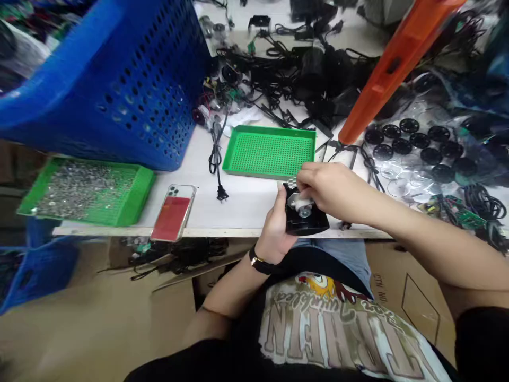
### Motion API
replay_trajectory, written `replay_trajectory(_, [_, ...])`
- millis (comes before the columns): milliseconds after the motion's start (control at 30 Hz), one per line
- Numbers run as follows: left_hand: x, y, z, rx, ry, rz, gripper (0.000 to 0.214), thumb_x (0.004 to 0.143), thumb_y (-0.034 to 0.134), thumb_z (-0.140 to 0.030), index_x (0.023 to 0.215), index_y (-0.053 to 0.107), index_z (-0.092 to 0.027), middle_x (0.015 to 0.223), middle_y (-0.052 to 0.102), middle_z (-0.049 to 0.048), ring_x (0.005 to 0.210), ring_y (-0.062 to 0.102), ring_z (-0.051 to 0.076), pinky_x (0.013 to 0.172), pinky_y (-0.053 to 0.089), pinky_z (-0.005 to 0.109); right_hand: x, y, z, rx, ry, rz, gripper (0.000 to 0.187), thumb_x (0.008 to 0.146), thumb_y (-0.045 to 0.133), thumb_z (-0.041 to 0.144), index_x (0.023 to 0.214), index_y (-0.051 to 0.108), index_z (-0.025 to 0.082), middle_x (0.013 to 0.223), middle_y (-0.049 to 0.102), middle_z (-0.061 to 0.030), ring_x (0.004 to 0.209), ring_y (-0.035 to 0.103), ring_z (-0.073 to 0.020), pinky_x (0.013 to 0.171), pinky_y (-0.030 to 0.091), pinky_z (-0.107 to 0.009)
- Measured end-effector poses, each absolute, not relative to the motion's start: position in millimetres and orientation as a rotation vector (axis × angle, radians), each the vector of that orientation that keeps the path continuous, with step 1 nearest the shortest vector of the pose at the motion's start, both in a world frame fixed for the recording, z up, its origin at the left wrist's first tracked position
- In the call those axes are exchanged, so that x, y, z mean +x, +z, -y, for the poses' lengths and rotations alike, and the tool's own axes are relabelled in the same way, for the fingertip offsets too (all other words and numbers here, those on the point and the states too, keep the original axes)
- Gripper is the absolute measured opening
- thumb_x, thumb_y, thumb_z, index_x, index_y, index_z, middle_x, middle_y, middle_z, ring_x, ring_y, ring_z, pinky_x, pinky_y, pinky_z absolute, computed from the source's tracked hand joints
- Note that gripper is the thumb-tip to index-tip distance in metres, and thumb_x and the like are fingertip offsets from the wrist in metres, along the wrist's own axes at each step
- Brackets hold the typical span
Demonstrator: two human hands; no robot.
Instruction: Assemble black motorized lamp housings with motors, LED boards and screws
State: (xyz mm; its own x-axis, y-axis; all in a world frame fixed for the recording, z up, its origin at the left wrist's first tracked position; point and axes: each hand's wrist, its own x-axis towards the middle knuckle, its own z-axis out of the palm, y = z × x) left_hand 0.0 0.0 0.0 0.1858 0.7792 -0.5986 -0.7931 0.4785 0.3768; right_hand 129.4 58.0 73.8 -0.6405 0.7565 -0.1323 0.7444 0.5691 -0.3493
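My left hand [275, 229] is closed round the side of a black plastic housing [308, 225], holding it tilted at the table's front edge. Inside the housing sit a pale metal-looking part and a round clear part [305, 211]. My right hand [324, 190] reaches over the housing from the right. Its fingers are pinched together on a small whitish piece [303, 202], mostly hidden by the fingertips. Just behind both hands lies a green perforated tray [270, 174].
A big blue basket [155, 90] stands at left, near a green tray of small metal parts [135, 199] and a phone [172, 215]. An orange bar [392, 79] slants down at right, beside several black discs [419, 140]. Tangled black cables [274, 79] lie at the back.
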Motion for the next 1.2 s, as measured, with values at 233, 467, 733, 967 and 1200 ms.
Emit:
replay_trajectory(233, [3,1,0,-0.036,1.098,-0.824,0.052,0.109,0.041,-0.050,0.091,0.073,-0.012,0.088,0.078,0.0084,0.095,0.076,0.021,0.097,0.055,0.034,132,68,-55,-1.304,0.547,2.753,0.013,0.091,0.056,0.009,0.081,0.059,0.017,0.087,0.063,-0.0047,0.077,0.055,-0.0177,0.069,0.031,-0.032])
replay_trajectory(467, [5,1,1,-0.055,1.074,-0.838,0.051,0.108,0.044,-0.050,0.089,0.072,-0.012,0.084,0.077,0.0089,0.097,0.076,0.022,0.096,0.056,0.034,133,66,-55,-1.309,0.505,2.765,0.013,0.089,0.057,0.008,0.081,0.061,0.017,0.085,0.063,-0.0044,0.074,0.054,-0.0174,0.067,0.030,-0.032])
replay_trajectory(733, [5,2,-1,-0.102,1.057,-0.852,0.052,0.110,0.040,-0.047,0.087,0.071,-0.012,0.080,0.076,0.0070,0.093,0.076,0.020,0.095,0.056,0.032,135,63,-48,-1.292,0.455,2.757,0.013,0.091,0.056,0.008,0.083,0.063,0.017,0.086,0.063,-0.0052,0.073,0.055,-0.0184,0.066,0.030,-0.033])
replay_trajectory(967, [4,7,-3,-0.100,1.070,-0.870,0.048,0.110,0.041,-0.045,0.091,0.072,-0.012,0.082,0.077,0.0057,0.084,0.075,0.016,0.093,0.057,0.030,136,65,-53,-1.273,0.645,2.625,0.012,0.089,0.060,0.011,0.080,0.063,0.017,0.085,0.064,-0.0043,0.074,0.053,-0.0171,0.068,0.032,-0.031])
replay_trajectory(1200, [-3,11,-3,-0.038,1.082,-0.838,0.051,0.109,0.039,-0.049,0.106,0.075,-0.014,0.095,0.080,0.0080,0.088,0.075,0.018,0.098,0.057,0.033,159,63,-61,-1.137,0.856,2.204,0.020,0.100,0.054,0.026,0.088,0.069,0.018,0.088,0.068,-0.0052,0.083,0.060,-0.0184,0.079,0.043,-0.032])
